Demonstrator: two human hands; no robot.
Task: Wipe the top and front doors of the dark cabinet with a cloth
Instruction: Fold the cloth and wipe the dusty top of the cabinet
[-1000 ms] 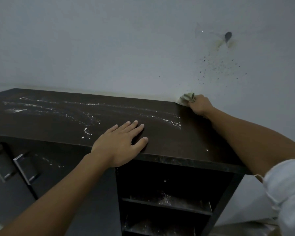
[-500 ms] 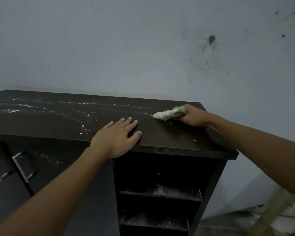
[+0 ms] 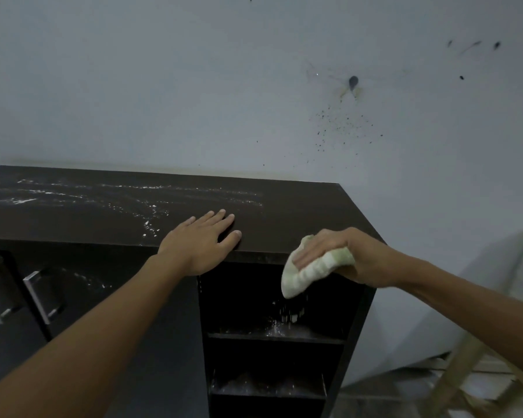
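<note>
The dark cabinet's top (image 3: 299, 212) runs from the left edge to the right-hand corner, streaked with white dust on its left half. My left hand (image 3: 201, 241) lies flat on the top near the front edge, fingers straight. My right hand (image 3: 344, 256) grips a pale green-and-white cloth (image 3: 308, 274) at the front edge of the top, and the cloth hangs just past the edge over the open shelves. White dust falls from the cloth toward the upper shelf (image 3: 275, 334). Two dark doors with metal handles (image 3: 40, 297) are at lower left.
A pale wall (image 3: 254, 86) with dark specks and a stain stands behind the cabinet. Wooden bars (image 3: 465, 369) and a white sheet (image 3: 495, 282) sit to the cabinet's right near the floor. A second dusty shelf (image 3: 269, 387) lies lower.
My right hand has drawn the cloth from the back right corner forward across the top to the front edge, pushing dust off. My left hand has stayed flat in place.
</note>
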